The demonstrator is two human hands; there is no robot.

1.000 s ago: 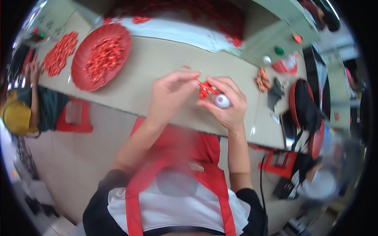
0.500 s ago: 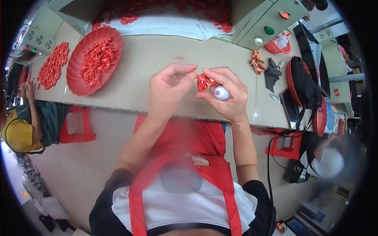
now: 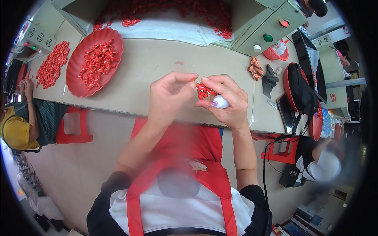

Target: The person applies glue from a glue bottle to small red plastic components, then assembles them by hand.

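Note:
A small glossy red figurine (image 3: 202,91) with a black-and-white eye is held over the table by my right hand (image 3: 230,98), between thumb and fingertips. The same hand keeps a small white bottle (image 3: 220,102) with a purplish tip tucked in its palm. Close on the left, the thumb and forefinger of my left hand (image 3: 171,94) pinch a small red piece (image 3: 193,79) at the figurine's edge. Whether the two red parts touch, I cannot tell.
To the left stands a red scalloped bowl (image 3: 73,78) of red figurines, beside a pile of red pieces (image 3: 53,65). A green-grey machine (image 3: 267,27) spans the back. At right lie gloves (image 3: 270,80), a phone (image 3: 286,112) and a black bag (image 3: 301,88). Co-workers sit both sides.
The white bottle has turned in my right hand, its purplish tip now pointing more to the left. The figurine has tilted slightly and sits a little lower. Both hands keep their grip.

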